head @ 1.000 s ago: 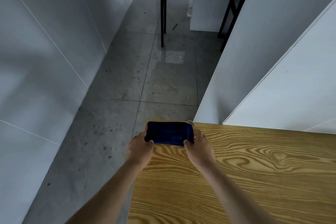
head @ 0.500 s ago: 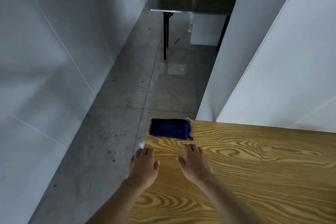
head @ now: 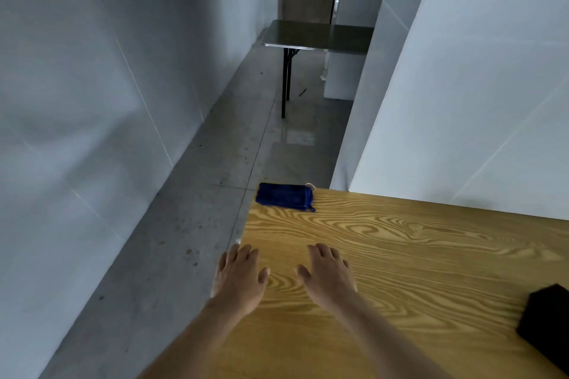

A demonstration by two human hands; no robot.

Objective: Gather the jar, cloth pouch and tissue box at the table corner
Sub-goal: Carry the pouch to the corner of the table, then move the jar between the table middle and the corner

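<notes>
One head view looks forward and down, close over the table (head: 400,255) corner. Floor (head: 184,255) and walls (head: 92,101) lie beyond.

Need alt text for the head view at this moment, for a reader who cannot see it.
A blue cloth pouch lies at the far left corner of a wooden table, with the left hand and right hand open and empty nearer the camera. A dark object shows at the right edge; beyond are grey floor, white walls and a dark folding table.
</notes>
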